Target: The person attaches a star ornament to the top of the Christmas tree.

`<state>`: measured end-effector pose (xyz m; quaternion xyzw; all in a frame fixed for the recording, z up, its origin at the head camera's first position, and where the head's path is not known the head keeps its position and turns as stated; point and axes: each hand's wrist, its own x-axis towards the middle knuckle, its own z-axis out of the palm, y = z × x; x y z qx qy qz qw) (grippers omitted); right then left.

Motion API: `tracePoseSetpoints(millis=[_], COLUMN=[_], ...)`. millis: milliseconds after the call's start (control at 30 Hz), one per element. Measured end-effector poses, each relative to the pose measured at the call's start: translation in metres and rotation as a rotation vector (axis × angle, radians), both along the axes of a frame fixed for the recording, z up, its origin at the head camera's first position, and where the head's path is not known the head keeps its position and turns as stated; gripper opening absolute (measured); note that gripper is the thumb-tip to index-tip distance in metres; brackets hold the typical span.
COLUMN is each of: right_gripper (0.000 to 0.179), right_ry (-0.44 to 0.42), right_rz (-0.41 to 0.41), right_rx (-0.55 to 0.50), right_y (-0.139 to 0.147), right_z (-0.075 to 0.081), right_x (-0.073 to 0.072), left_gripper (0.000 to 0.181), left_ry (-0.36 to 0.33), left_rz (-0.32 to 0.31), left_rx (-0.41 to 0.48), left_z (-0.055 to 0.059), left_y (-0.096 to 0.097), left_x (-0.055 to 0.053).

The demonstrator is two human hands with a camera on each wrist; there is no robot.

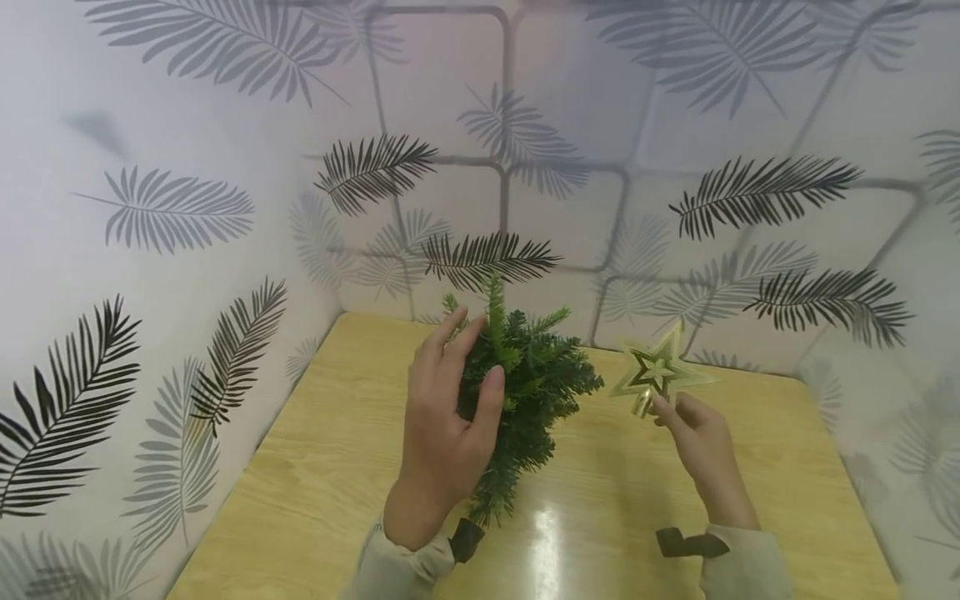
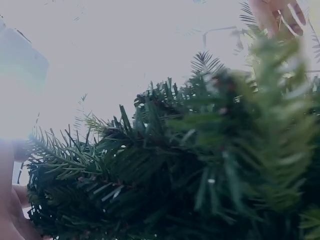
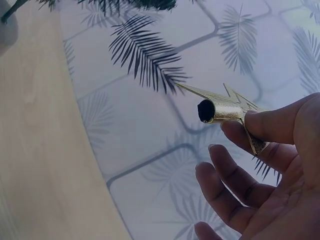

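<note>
A small artificial Christmas tree [image 1: 528, 400] with dense dark green needles and lighter sprigs at its top stands on the table. My left hand [image 1: 446, 408] lies along its left side, fingers extended and thumb apart, touching the greenery. Branches fill most of the left wrist view and hide much of that hand. To the right of the tree, my right hand [image 1: 705, 442] pinches a gold star tree topper [image 1: 658, 371] by its base, between thumb and forefinger. In the right wrist view, the hollow socket [image 3: 222, 111] shows its dark round opening, and the other fingers are loosely bent.
The wooden table [image 1: 315, 500] has light reflecting near its front. Pale walls [image 1: 217, 83] with a grey and black leaf pattern stand behind it and at both sides. A grey rounded thing [image 3: 7, 30] with a thin stem shows at the upper left of the right wrist view.
</note>
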<state>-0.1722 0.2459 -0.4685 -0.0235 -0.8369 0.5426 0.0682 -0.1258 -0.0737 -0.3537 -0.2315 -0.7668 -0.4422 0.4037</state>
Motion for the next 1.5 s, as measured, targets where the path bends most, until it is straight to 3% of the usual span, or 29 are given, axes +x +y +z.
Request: tracePoseSetpoints(millis=[367,833,1067,1367,1500], right_gripper=[0.03,0.034,0.032,0.033,0.036], right_ry=[0.149,0.269,0.349,0.42,0.434], right_rz=[0.047,0.112,0.151,0.201,0.214], right_rx=[-0.031,-0.025,-0.09,-0.155,-0.154], right_y=[-0.015,-0.031,-0.041,-0.059,-0.063], right_z=[0.029,0.067,0.088,0.117,0.126], right_x=[-0.006,-0.008,-0.01,-0.009,-0.011], left_gripper=[0.036,0.023,0.02,0.024,0.024], left_ry=[-0.001,-0.067,-0.079,-0.033,-0.029], left_rz=[0.067,0.078,0.079,0.124,0.102], left_rx=[-0.004,-0.041,-0.031,-0.029,-0.02], left_z=[0.014,0.031,0.033,0.031,0.031], left_y=[0.004,0.009,0.009,0.007,0.007], left_x=[-0.009,-0.018,-0.019,-0.02,-0.02])
